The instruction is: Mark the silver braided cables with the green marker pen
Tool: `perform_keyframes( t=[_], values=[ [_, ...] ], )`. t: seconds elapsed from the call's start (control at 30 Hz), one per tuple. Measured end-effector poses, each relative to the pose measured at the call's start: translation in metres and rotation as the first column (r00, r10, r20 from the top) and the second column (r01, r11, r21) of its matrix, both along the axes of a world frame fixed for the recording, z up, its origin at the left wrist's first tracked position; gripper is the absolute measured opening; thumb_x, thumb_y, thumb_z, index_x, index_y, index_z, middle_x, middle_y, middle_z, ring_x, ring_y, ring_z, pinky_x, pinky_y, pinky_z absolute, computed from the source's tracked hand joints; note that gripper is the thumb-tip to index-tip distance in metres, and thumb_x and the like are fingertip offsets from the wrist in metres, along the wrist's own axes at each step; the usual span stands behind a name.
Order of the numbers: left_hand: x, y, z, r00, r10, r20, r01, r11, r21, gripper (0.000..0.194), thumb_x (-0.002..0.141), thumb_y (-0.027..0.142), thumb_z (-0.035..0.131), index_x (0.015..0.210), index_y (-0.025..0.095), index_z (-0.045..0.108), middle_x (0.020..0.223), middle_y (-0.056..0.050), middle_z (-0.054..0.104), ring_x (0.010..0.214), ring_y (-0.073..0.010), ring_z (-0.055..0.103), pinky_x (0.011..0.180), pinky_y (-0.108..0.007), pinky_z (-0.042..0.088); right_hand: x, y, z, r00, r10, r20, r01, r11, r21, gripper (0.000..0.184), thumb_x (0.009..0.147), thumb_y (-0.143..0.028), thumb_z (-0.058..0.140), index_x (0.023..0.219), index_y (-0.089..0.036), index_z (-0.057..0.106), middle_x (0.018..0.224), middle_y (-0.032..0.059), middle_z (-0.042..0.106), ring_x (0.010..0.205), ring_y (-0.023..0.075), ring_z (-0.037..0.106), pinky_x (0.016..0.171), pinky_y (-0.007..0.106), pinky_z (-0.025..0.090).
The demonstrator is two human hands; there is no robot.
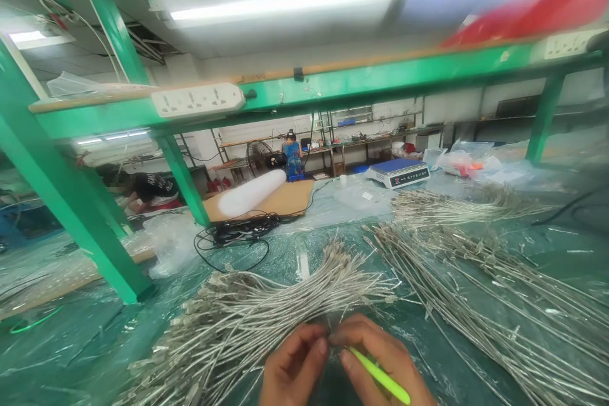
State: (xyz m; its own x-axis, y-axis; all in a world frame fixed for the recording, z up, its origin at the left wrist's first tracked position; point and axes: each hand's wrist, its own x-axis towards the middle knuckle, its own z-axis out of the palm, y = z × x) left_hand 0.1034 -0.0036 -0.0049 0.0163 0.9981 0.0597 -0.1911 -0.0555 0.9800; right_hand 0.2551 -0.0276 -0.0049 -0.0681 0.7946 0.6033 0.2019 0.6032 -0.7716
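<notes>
Right hand (383, 361) grips green tool (380, 375), left hand (297, 365) pinching something hidden; work looks midway, finished share unclear.

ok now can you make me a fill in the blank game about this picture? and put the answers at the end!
The metal frame above the table is painted ____.
The yellow-green tool is in the ____ hand, not the left hand.
The flat top of the scale is ____.
Near the person in blue stands a black ____ that can blow air.

Missing words: green; right; blue; fan.
</notes>
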Motion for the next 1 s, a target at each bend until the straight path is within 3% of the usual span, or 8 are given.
perform_keyframes(
  t=[0.23, 0.43, 0.83, 1.0],
  values=[
    [-0.005, 0.010, -0.015, 0.984, -0.109, 0.140, 0.118, 0.991, -0.057, 0.026, 0.060, 0.038, 0.084, 0.068, 0.015, 0.074, 0.063, -0.002, 0.064, 0.063, -0.0139, 0.053, 0.062, -0.024, 0.042, 0.004, 0.000, 0.009, 0.997, 0.070, 0.018, -0.070, 0.997, 0.021, 0.022, 0.086, -0.008, 0.051, 0.097, -0.022, 0.064, 0.089, 0.0057, 0.065, 0.083, 0.0175, 0.065, 0.074, 0.027, 0.052],
    [-0.006, 0.010, -0.013, 0.987, -0.114, 0.117, 0.125, 0.987, -0.096, 0.028, 0.068, 0.041, 0.078, 0.071, 0.015, 0.067, 0.048, 0.007, 0.041, 0.045, -0.0063, 0.031, 0.043, -0.019, 0.024, 0.004, -0.002, 0.006, 0.998, 0.064, 0.014, -0.065, 0.998, 0.009, 0.020, 0.086, -0.009, 0.052, 0.096, -0.022, 0.064, 0.088, 0.0052, 0.065, 0.078, 0.0170, 0.065, 0.070, 0.026, 0.051],
    [-0.006, 0.009, -0.006, 0.999, -0.045, 0.014, 0.046, 0.992, -0.118, 0.037, 0.062, 0.050, 0.079, 0.073, 0.017, 0.065, 0.049, 0.007, 0.041, 0.046, -0.0072, 0.030, 0.044, -0.018, 0.024, -0.001, -0.002, 0.003, 0.994, -0.050, -0.097, 0.056, 0.997, 0.059, 0.015, 0.084, -0.014, 0.054, 0.088, -0.021, 0.066, 0.078, 0.0038, 0.065, 0.070, 0.0165, 0.063, 0.065, 0.025, 0.049],
    [-0.006, 0.006, -0.004, 0.998, -0.059, -0.036, 0.056, 0.995, -0.079, 0.036, 0.063, 0.048, 0.079, 0.072, 0.016, 0.066, 0.054, 0.006, 0.044, 0.048, -0.0075, 0.032, 0.046, -0.018, 0.026, 0.000, -0.002, 0.004, 0.997, -0.034, -0.069, 0.040, 0.996, 0.076, 0.017, 0.082, -0.011, 0.054, 0.088, -0.022, 0.066, 0.076, 0.0029, 0.065, 0.067, 0.0157, 0.063, 0.061, 0.024, 0.047]
  ],
)
